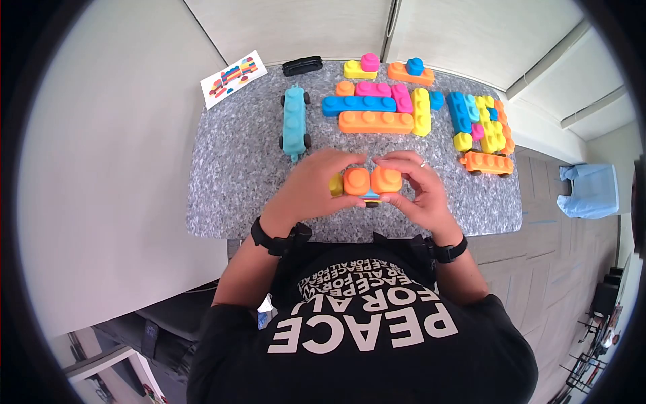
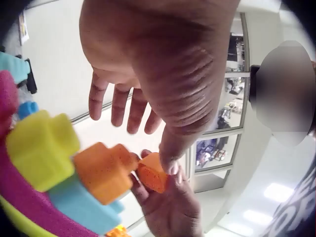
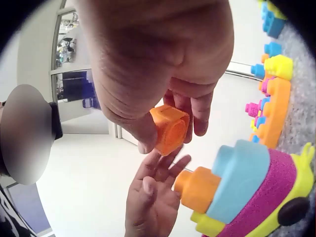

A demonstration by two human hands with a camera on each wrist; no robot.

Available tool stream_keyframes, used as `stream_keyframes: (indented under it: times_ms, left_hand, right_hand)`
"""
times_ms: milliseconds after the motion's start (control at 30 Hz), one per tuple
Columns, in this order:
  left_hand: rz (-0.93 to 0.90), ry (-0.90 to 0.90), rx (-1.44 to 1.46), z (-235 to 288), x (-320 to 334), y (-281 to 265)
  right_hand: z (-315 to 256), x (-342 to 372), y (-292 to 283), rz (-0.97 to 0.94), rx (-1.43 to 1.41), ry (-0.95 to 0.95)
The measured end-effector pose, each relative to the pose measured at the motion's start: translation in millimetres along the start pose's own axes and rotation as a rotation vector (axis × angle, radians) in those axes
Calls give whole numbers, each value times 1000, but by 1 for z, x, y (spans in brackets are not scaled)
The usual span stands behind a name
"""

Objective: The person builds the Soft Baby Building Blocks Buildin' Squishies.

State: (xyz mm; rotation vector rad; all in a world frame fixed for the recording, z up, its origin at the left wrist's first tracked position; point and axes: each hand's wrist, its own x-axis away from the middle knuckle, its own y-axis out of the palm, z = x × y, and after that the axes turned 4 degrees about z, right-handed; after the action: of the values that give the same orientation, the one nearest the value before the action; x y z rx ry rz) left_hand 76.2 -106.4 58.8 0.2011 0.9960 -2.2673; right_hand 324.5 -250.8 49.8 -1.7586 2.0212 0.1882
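Note:
Between the hands a toy-block stack stands over a lime wheeled base (image 3: pixel 302 170), with a magenta layer (image 3: pixel 259 202), a light blue block (image 3: pixel 242 173), an orange block (image 3: pixel 200 187) and a yellow block (image 2: pixel 42 148). My right hand (image 1: pixel 420 192) pinches a loose orange block (image 3: pixel 170 129) between thumb and fingers, just to the right of the stack's top orange block in the head view. My left hand (image 1: pixel 306 185) is around the stack's left side, its fingers (image 2: pixel 118 106) extended and apart. In the head view the hands and top blocks hide most of the lower layers.
Behind the hands lie a light blue wheeled base (image 1: pixel 294 121), a long blue block (image 1: pixel 360 104) and a long orange block (image 1: pixel 375 122). More blocks and an orange wheeled base (image 1: pixel 488 162) are at the right. A picture card (image 1: pixel 233 79) and black case (image 1: pixel 302 65) lie at the back left.

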Motion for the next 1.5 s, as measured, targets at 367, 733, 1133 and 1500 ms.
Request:
stream_keyframes:
  times_ms: [367,733,1133,1500]
  left_hand:
    - [9,-44,6,-8,4,16]
    - [-18,-68,-6,-12,6,18]
    - [-60,-108,-10,-11,8,9]
    - [-71,-291,-148,-10,46,-71]
  right_hand:
    - [17,6,6,-60,11,66]
    - [35,16,11,-26,-23,-29]
    - [36,19,25,14,-174,142]
    - [30,2,14,20,24,177]
